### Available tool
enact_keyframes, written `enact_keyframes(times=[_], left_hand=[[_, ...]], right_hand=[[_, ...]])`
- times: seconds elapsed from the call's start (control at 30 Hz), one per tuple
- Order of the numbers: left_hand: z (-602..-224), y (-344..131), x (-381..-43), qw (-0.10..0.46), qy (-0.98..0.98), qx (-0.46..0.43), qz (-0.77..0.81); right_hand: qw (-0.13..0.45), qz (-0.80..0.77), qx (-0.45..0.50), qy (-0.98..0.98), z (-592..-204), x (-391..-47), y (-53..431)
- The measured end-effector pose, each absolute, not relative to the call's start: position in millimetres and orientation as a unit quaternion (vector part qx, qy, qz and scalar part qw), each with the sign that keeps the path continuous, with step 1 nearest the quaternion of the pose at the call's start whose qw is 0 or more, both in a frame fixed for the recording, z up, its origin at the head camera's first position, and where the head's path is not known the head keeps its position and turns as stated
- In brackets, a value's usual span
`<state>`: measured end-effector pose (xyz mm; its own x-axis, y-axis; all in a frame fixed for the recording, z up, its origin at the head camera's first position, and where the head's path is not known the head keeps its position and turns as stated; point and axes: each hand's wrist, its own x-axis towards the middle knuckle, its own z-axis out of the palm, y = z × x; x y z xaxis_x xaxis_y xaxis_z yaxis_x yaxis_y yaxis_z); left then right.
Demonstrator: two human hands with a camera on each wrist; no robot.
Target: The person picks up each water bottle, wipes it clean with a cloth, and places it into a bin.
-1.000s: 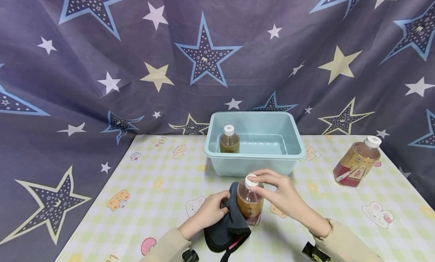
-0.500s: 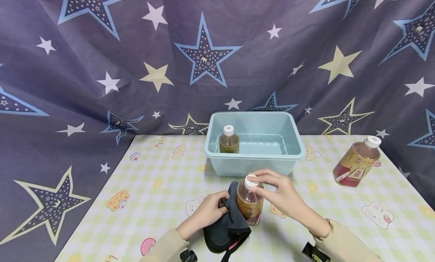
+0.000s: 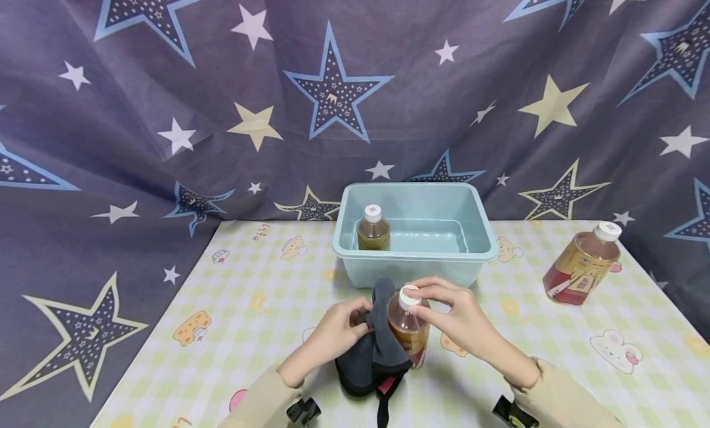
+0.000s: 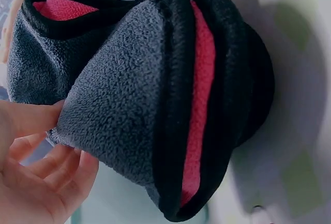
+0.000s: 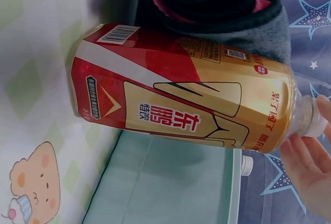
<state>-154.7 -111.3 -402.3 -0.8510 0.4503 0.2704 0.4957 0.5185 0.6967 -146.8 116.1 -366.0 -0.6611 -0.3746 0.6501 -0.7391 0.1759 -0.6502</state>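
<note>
My left hand [image 3: 341,329] pinches a folded dark grey fleecy cloth [image 4: 119,89] between thumb and fingers. Black binding edges this cloth, and its pink reverse shows in the folds. In the head view the cloth [image 3: 368,357] lies against the left side of a drink bottle [image 3: 409,335]. That bottle stands upright on the table, with a red and gold label [image 5: 176,89] and a white cap. My right hand [image 3: 457,304] grips the cap [image 3: 409,296] from above with thumb and fingertips.
Behind the bottle stands a light blue plastic tub [image 3: 416,267], with another white-capped bottle [image 3: 374,230] upright at its left inside. A third bottle [image 3: 582,264] stands at the table's right. A checked tablecloth [image 3: 266,335] covers the table; a starry curtain [image 3: 222,64] hangs behind.
My left hand has moved slightly up with the cloth, whose top now stands higher beside the bottle and whose lower edge has drawn in. The right hand stays on the cap.
</note>
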Motion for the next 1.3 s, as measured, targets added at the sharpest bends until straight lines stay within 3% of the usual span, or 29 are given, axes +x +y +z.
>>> enact_keyframes(times=[0.33, 1.3], left_hand=[[-390, -110, -154, 0.057, -0.875, -0.271, -0.398], [-440, -107, -162, 0.008, -0.889, -0.273, -0.368]], right_hand=[[0.176, 0.523, 0.379, -0.743, -367, -147, 116], [0.177, 0.524, 0.374, -0.745, -368, -149, 116]])
